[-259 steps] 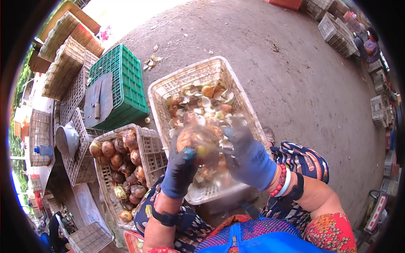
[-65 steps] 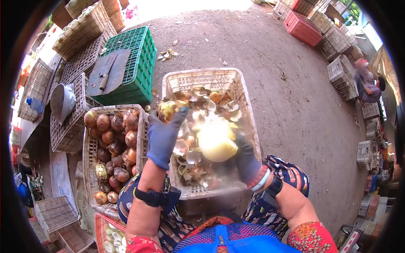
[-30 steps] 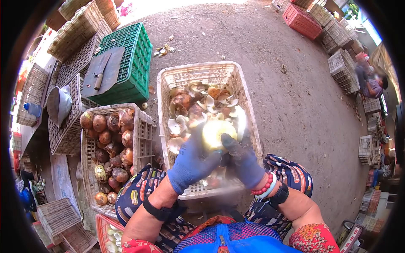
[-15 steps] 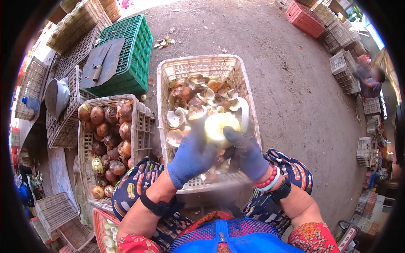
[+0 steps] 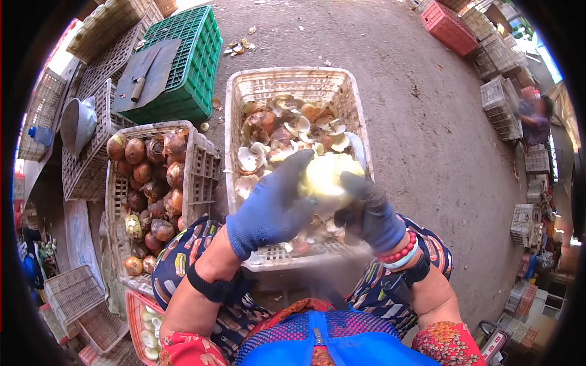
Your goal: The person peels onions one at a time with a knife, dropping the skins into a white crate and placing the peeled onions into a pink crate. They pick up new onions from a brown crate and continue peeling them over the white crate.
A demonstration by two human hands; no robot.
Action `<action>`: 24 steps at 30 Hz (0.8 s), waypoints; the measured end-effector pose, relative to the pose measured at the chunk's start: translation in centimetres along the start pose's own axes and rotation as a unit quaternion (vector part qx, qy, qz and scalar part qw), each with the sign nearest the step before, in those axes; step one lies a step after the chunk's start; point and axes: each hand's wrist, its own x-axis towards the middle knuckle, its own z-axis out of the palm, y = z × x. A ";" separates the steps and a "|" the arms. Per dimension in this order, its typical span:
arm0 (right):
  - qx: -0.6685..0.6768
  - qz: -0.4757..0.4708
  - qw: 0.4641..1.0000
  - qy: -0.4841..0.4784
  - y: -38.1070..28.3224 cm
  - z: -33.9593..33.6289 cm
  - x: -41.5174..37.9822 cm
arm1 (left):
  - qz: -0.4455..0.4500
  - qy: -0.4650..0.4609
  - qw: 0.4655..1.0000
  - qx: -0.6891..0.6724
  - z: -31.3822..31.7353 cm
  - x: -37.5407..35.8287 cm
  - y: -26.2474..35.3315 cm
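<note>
A pale, peeled onion [image 5: 332, 174], bright and slightly blurred, is held between my hands above a crate of peelings. My left hand [image 5: 271, 204], in a blue glove with a darker palm side, closes on the onion's left side, thumb along its top. On the other side, my right hand [image 5: 372, 213], gloved too, presses its thumb against the onion with fingers curled below. Whether those fingers also hold a tool is hidden. Under the hands, the off-white plastic crate [image 5: 234, 116] contains brown and white onion skins [image 5: 287, 131].
To the left stands a crate of unpeeled onions [image 5: 141, 172]. Peeled onions lie in a red crate [image 5: 135, 305] by my left leg. A green crate [image 5: 204, 67] bears a dark sheet [image 5: 146, 76]. Stacked crates line both sides; another person [image 5: 537, 125] is at far right.
The onion has turned in my hands and moved slightly right and nearer to me. My left thumb now lies across its upper left. The view has shifted slightly.
</note>
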 end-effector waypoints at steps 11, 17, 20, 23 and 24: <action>0.017 -0.042 0.999 -0.011 0.3 1.0 -0.3 | -0.089 -0.022 0.993 -0.070 -0.3 0.0 0.8; -0.031 0.022 0.998 -0.055 1.1 -1.3 0.5 | -0.060 0.023 0.997 -0.033 0.5 -0.7 -2.4; 0.032 0.047 0.998 -0.026 0.5 0.5 -0.2 | -0.154 -0.017 0.988 -0.018 -0.6 0.0 -0.5; 0.103 0.067 0.991 -0.047 1.1 -0.1 0.0 | -0.257 -0.010 0.960 -0.109 -1.1 0.2 -0.8; 0.125 0.070 0.989 -0.048 1.0 0.0 -0.1 | -0.235 -0.020 0.970 -0.066 -1.3 0.2 -1.3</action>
